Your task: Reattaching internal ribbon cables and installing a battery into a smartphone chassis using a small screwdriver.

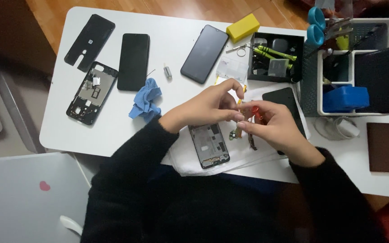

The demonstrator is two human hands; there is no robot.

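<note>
Black sleeves frame the near edge of the view, and both hands are raised together just above a white cloth (190,164) that is spread over the near part of the white table (59,130), seemingly as a soft bed for loose parts. On that cloth an opened phone frame (209,145) is laid face up directly beneath the hands, so that whatever is lifted from it is kept close to its place. The left hand (208,107) is held with its fingertips pinched together on a thin yellowish flex strip (239,101); a small green circuit piece (236,134) appears to hang below it. The right hand (273,126) is closed on a small red-handled tool (256,111), whose tip is hidden by the fingers.

Beside the left forearm a crumpled blue cloth (145,101) is left within reach. Farther out, a second stripped frame (92,93), a black back cover (89,41) and two dark phones (133,61) (204,54) are set apart in a row. At the far right, a black tray (275,56) of green-handled tools and a white-and-grey organiser (356,67) are kept clear of the work.
</note>
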